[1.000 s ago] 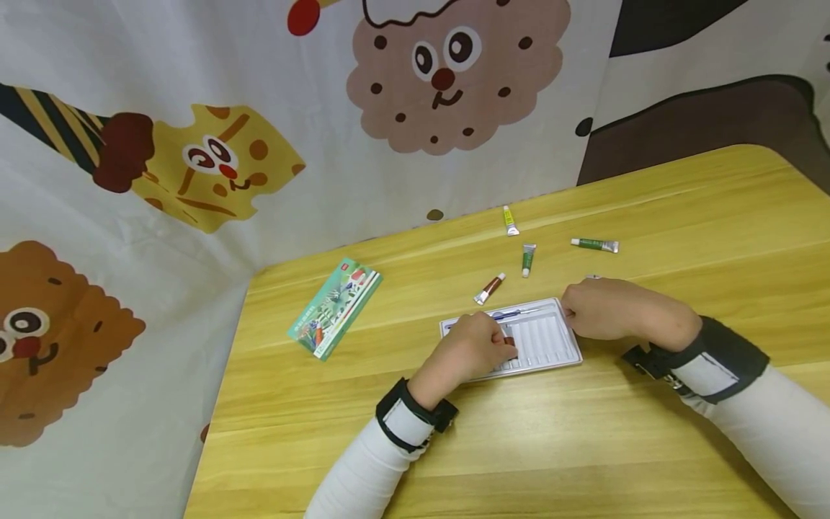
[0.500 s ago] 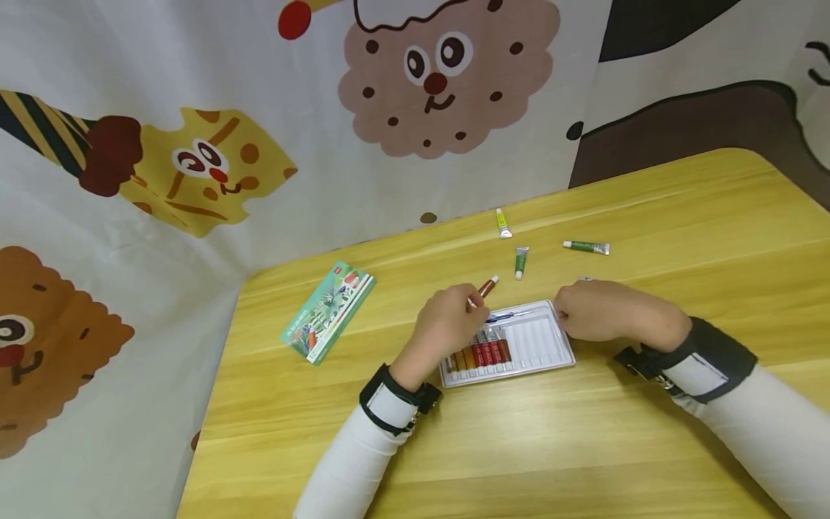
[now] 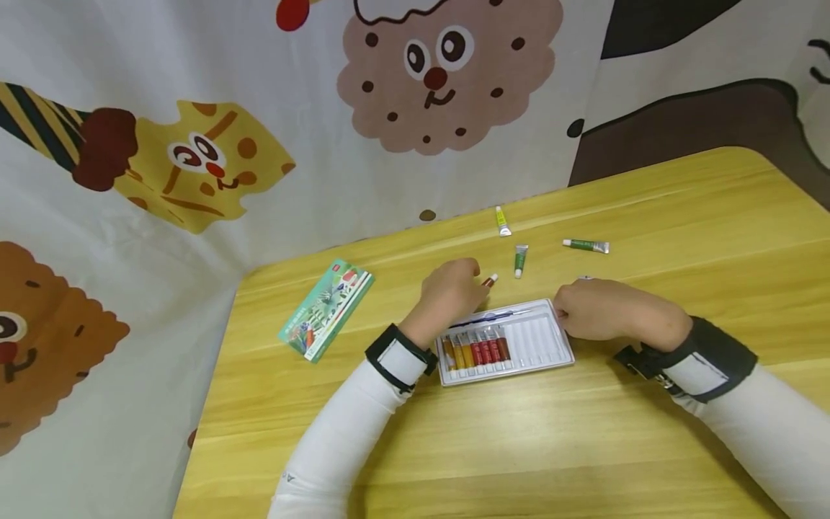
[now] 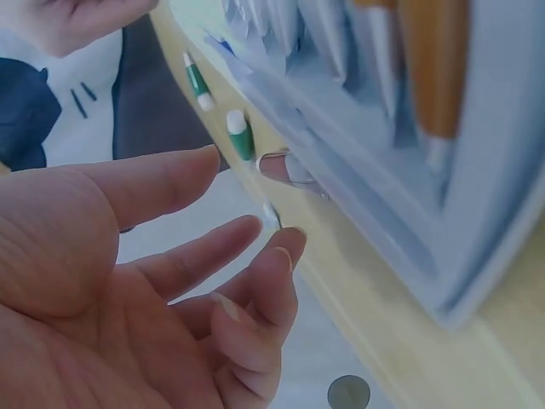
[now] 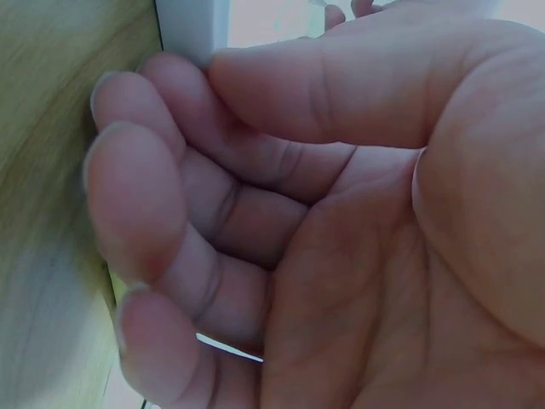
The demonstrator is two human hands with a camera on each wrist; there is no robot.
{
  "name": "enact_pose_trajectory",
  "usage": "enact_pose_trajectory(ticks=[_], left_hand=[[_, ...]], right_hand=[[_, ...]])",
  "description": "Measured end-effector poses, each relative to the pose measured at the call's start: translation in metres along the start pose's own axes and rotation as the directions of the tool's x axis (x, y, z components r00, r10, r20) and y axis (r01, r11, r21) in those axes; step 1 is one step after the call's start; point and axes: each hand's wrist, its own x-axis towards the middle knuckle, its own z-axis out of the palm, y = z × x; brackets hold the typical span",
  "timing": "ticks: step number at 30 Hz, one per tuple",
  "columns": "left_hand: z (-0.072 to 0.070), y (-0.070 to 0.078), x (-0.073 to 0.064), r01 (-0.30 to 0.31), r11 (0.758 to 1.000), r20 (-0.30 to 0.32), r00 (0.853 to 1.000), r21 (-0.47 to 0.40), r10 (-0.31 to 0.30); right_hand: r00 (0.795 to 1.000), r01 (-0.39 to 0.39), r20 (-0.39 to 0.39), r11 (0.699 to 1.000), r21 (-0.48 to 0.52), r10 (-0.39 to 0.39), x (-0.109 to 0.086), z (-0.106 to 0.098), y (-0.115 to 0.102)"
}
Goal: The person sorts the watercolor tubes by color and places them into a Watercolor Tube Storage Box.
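Note:
A white plastic tray (image 3: 534,340) holds a row of yellow, red and brown paint tubes (image 3: 478,351) in its left half. A blue paintbrush (image 3: 496,316) lies along its far side. Just beyond the tray, my left hand (image 3: 449,292) is over a brown paint tube (image 3: 491,280), which it partly hides. In the left wrist view, thumb and fingers (image 4: 192,179) stand apart with nothing between them, close to that tube. My right hand (image 3: 599,310) holds the tray's right edge, its fingers (image 5: 136,196) curled and thumb against the rim.
Two green paint tubes (image 3: 521,261) (image 3: 586,246) and a yellow one (image 3: 502,221) lie behind the tray. A small pale thing (image 3: 585,277) shows behind my right hand. The green paint box (image 3: 327,310) lies left. A printed curtain (image 3: 311,187) hangs behind the table.
My left hand has moved away from the tubes in the tray, up and over its far side to the loose brown tube. My right hand has stayed at the tray's edge.

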Motion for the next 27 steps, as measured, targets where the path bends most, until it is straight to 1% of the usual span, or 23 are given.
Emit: enact_pose_trajectory(ticks=[4,7,10,14,16,17,19,20,22,24,27], left_hand=[[-0.001,0.005,0.006,-0.008,0.999,0.023,1.000,0.052,0.006],[0.001,0.006,0.008,-0.004,0.997,0.044,0.999,0.078,0.000],[0.004,0.004,0.011,-0.001,0.997,0.059,0.998,0.079,-0.004],[0.006,-0.005,0.017,-0.025,0.998,0.088,0.996,0.056,0.020],[0.006,-0.012,0.020,-0.032,0.999,0.109,0.994,0.012,0.031],[0.005,-0.015,0.022,-0.029,0.999,0.116,0.993,-0.025,0.032],[0.003,-0.020,0.023,-0.017,0.993,0.125,0.992,-0.119,0.032],[0.001,-0.023,0.023,-0.009,0.984,0.129,0.991,-0.176,0.032],[-0.003,-0.028,0.021,-0.018,0.966,0.106,0.993,-0.257,0.047],[-0.008,-0.031,0.018,-0.038,0.948,0.081,0.994,-0.317,0.067],[-0.014,-0.033,0.009,-0.082,0.933,0.029,0.995,-0.351,0.099]], right_hand=[[1.000,-0.014,0.005,1.000,0.003,0.014,-0.001,0.000,0.001],[1.000,-0.018,0.009,1.000,0.010,0.018,-0.001,0.000,0.001],[1.000,-0.019,0.009,1.000,0.012,0.019,0.000,0.000,0.001],[1.000,-0.017,0.010,1.000,0.008,0.017,0.000,-0.001,0.001],[1.000,-0.017,0.012,1.000,0.010,0.016,0.000,-0.001,0.001],[1.000,-0.017,0.013,1.000,0.013,0.017,0.000,-0.001,0.001],[1.000,-0.016,0.013,1.000,0.014,0.016,0.000,-0.001,0.001],[1.000,-0.017,0.012,1.000,0.011,0.016,-0.001,-0.001,0.001],[1.000,-0.027,0.002,1.000,0.001,0.027,-0.002,-0.002,-0.001],[0.999,-0.038,-0.029,0.999,-0.022,0.037,-0.002,-0.003,-0.004],[0.990,-0.033,-0.136,0.998,-0.057,0.025,-0.003,-0.005,-0.010]])
